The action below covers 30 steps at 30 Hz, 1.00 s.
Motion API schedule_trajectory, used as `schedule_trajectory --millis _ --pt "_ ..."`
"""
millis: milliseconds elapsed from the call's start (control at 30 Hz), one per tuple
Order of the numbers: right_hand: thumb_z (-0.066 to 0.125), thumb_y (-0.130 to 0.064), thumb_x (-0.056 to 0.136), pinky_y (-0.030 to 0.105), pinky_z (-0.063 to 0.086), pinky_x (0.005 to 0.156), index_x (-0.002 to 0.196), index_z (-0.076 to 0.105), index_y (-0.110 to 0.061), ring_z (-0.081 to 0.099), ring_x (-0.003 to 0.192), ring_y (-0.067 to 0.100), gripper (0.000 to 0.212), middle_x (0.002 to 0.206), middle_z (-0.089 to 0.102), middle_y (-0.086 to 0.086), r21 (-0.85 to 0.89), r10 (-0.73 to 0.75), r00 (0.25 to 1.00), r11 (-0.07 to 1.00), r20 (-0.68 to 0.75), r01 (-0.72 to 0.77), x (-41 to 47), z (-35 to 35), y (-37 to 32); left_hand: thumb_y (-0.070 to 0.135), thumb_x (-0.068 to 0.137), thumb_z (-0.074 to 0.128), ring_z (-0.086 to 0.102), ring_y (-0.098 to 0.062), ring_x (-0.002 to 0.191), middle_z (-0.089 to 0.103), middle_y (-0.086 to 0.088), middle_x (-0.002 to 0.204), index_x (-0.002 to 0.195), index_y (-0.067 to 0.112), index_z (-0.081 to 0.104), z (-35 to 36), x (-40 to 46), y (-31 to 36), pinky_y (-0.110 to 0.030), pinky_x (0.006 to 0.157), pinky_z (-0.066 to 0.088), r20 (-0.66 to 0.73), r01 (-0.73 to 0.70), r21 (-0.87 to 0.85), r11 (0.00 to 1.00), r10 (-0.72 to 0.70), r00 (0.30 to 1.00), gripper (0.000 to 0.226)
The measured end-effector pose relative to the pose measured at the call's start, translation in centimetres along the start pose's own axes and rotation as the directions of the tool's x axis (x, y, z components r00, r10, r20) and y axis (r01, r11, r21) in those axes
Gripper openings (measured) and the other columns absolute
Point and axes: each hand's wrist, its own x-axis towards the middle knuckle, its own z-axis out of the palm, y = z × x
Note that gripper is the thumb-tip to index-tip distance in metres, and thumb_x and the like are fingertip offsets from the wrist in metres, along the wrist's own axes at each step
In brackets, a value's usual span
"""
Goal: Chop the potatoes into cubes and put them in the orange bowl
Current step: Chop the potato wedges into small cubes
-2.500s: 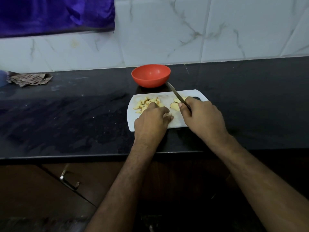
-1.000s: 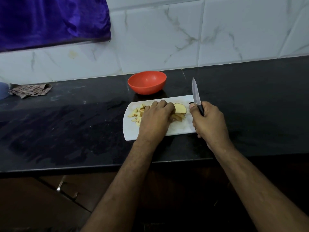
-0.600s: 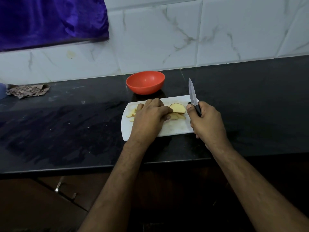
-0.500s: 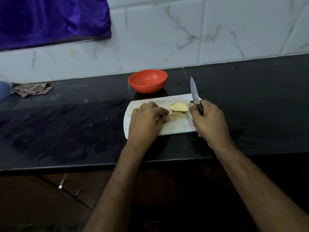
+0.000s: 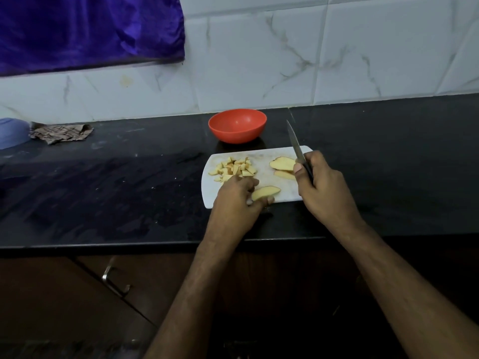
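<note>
A white marble-veined tile wall (image 5: 311, 47) fills the upper view, with a purple cloth (image 5: 85, 29) hanging across its upper left. Below it runs a dark stone counter (image 5: 103, 190), and under the counter's front edge a brown cabinet front with a metal handle (image 5: 114, 281) shows. On the counter sits a white cutting board (image 5: 210, 187), its long side facing the person. The orange bowl (image 5: 237, 125) stands just behind the board, nearer the wall, with nothing visible inside it. At the far left of the counter lies a crumpled brown patterned paper (image 5: 61, 133), next to a pale blue rounded object (image 5: 11, 132) cut off by the frame edge. The right hand (image 5: 326, 193) grasps a knife (image 5: 298, 149) by its dark handle over the board's right end, the blade pointing up and away toward the wall, off the board surface. The left hand (image 5: 237, 203) rests at the board's near edge, its fingers curled and pinching one potato slice (image 5: 265, 193). Two more potato slices (image 5: 282, 164) lie stacked on the board's right part, beside the right thumb. A heap of small potato cubes (image 5: 234, 169) sits on the board's left part, just beyond the left hand's knuckles
</note>
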Motion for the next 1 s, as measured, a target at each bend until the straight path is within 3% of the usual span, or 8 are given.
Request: schedule_trajectory --millis 100,300,467,600,700,800,867,1000 --pt "0.046 -0.040 0.104 0.039 0.050 0.054 0.100 0.054 -0.020 0.059 0.060 0.012 0.022 0.073 0.065 -0.003 -0.024 -0.007 1.000 1.000 -0.002 0.007 -0.4 -0.4 0.1 0.029 0.087 0.078 0.055 -0.012 0.104 0.058 0.006 0.119 0.132 0.021 0.063 -0.3 0.4 0.0 -0.031 0.092 0.050 0.049 -0.013 0.056 0.998 0.010 0.999 0.048" --pt "0.048 -0.045 0.102 0.038 0.054 0.059 0.103 0.058 -0.028 0.062 0.062 0.014 0.020 0.069 0.061 -0.007 -0.126 0.002 0.991 0.992 0.136 0.015 -1.4 -0.3 -1.2 0.008 0.085 0.078 0.062 -0.002 0.092 0.068 0.010 0.111 0.130 0.022 0.064 -0.4 1.6 0.4 -0.013 0.082 0.049 0.081 0.002 -0.083 0.997 0.004 0.997 0.049" --pt "0.049 -0.047 0.100 0.038 0.058 0.064 0.106 0.061 -0.030 0.067 0.056 0.011 0.022 0.067 0.067 -0.006 0.012 0.087 0.990 0.996 0.110 -0.089 -2.6 0.3 -2.7 0.009 0.089 0.074 0.063 -0.006 0.098 0.070 0.004 0.109 0.118 0.015 0.070 0.6 1.2 0.2 -0.012 0.080 0.047 -0.151 0.044 -0.118 0.992 -0.062 0.987 0.030" --pt "0.048 -0.042 0.101 0.036 0.058 0.063 0.105 0.061 -0.026 0.067 0.053 0.009 0.020 0.066 0.066 -0.005 0.024 0.103 0.982 0.994 0.156 -0.108 -2.3 0.8 -3.9 0.014 0.095 0.065 0.061 -0.015 0.099 0.066 0.001 0.112 0.112 0.014 0.072 1.4 1.0 0.7 -0.031 0.084 0.049 -0.243 0.011 0.064 0.998 0.004 0.970 0.018" --pt "0.046 -0.039 0.104 0.025 0.053 0.053 0.102 0.059 -0.024 0.065 0.045 0.008 0.020 0.064 0.065 -0.005 0.021 0.118 0.968 0.992 0.221 -0.125 -1.6 0.8 -4.2 0.018 0.097 0.062 0.064 -0.015 0.102 0.072 0.001 0.110 0.117 0.015 0.072 1.2 1.1 0.4 -0.037 0.090 0.054 -0.215 -0.010 -0.027 1.000 0.005 0.977 0.022" --pt "0.044 -0.038 0.105 0.024 0.047 0.044 0.101 0.057 -0.025 0.066 0.045 0.010 0.019 0.069 0.067 -0.005 0.073 0.139 0.950 0.983 0.281 -0.166 -1.3 0.7 -4.1 0.031 0.090 0.074 0.062 -0.008 0.102 0.069 0.006 0.112 0.127 0.017 0.067 0.5 0.9 -0.2 -0.018 0.087 0.049 -0.091 -0.010 -0.131 0.991 -0.002 0.996 0.040" --pt "0.043 -0.038 0.106 0.027 0.047 0.042 0.100 0.055 -0.025 0.067 0.046 0.014 0.018 0.077 0.070 -0.003 0.128 0.155 0.939 0.971 0.306 -0.202 -1.3 0.7 -3.9 0.037 0.082 0.082 0.059 -0.010 0.108 0.064 0.005 0.119 0.132 0.017 0.064 0.5 0.9 -0.6 -0.018 0.088 0.044 -0.013 -0.035 -0.060 0.998 0.035 0.999 0.057" --pt "0.042 -0.037 0.106 0.026 0.046 0.038 0.100 0.055 -0.021 0.066 0.044 0.018 0.021 0.078 0.069 0.001 0.140 0.166 0.933 0.965 0.318 -0.220 -0.8 0.8 -4.4 0.035 0.081 0.082 0.058 -0.011 0.107 0.062 0.002 0.120 0.135 0.016 0.061 0.7 1.6 -0.5 -0.022 0.088 0.043 -0.014 -0.052 -0.023 0.998 0.051 0.999 0.061"
